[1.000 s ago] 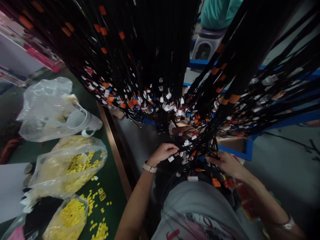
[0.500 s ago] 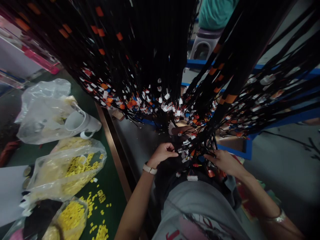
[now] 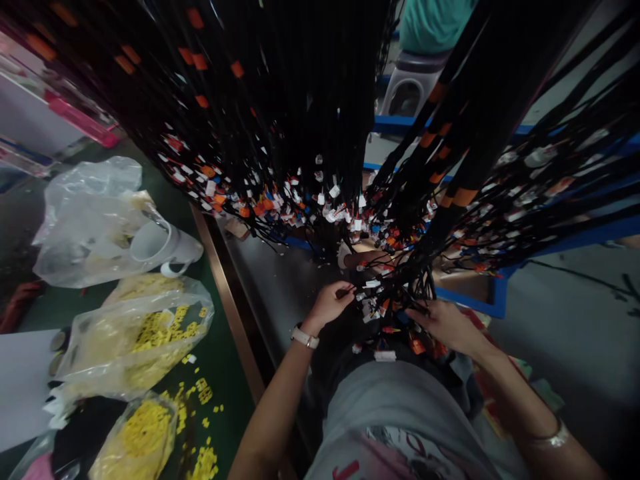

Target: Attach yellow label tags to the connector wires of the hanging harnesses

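Black cables (image 3: 320,73) run off the top edge, their upper ends out of my sight. Near the centre, the left hand (image 3: 330,308) has fingertips too dim for me to tell what, if anything, they pinch. Farther right, the right hand's (image 3: 447,325) fingertips are half lost in shadow among connectors (image 3: 370,308) too small to count. At upper right, 1 person in teal (image 3: 435,27) is cut off.
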`<state>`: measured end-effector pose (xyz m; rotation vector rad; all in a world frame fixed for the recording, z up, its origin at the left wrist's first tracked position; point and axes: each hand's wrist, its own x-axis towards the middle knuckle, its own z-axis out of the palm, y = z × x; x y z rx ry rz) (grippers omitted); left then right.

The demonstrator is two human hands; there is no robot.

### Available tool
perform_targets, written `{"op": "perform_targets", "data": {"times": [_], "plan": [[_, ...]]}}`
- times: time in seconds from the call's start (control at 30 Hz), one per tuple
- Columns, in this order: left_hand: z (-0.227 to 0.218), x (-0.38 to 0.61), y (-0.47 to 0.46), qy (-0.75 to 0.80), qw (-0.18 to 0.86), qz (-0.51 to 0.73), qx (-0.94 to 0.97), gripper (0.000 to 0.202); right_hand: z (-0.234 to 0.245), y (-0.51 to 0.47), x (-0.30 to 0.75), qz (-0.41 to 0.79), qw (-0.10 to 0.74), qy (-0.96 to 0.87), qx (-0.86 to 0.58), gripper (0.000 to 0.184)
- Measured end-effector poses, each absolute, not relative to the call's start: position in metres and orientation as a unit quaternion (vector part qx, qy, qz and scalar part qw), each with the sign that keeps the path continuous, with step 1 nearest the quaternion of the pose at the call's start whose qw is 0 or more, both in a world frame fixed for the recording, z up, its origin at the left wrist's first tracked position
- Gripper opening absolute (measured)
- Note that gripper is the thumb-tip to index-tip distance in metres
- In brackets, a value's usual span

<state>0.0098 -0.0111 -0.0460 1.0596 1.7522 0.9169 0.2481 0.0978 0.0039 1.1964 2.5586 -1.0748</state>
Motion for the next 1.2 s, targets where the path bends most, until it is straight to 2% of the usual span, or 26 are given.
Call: {"op": "perform_targets", "data": {"times": [0.2,0.3,0.43,0.63,0.9,1.07,1.2], "plan": [[-0.056,0.025,-0.012,0.719,0.396,0.302,0.486,0.043,0.008,0.084,0.240,-0.403,0.053,0.840,0.360,0.031],[-0.059,0.028,-0.012,0.716,0.395,0.239,0.524,0.032,0.008,0.079,0.237,-0.413,0.046,0.845,0.337,0.028],[-0.055,0.026,-0.012,0.715,0.398,0.214,0.533,0.014,0.008,0.080,0.238,-0.405,0.044,0.850,0.334,0.028],[-0.041,0.010,-0.013,0.719,0.378,0.224,0.539,0.014,0.008,0.094,0.246,-0.356,0.060,0.853,0.376,0.028],[-0.053,0.019,-0.013,0.730,0.370,0.243,0.521,0.040,0.009,0.090,0.240,-0.410,0.043,0.843,0.346,0.030],[-0.053,0.028,-0.014,0.715,0.403,0.206,0.533,0.018,0.011,0.080,0.233,-0.446,0.049,0.833,0.323,0.031],[-0.044,0.014,-0.014,0.711,0.405,0.218,0.532,0.017,0.008,0.085,0.239,-0.423,0.037,0.839,0.340,0.029]]}}
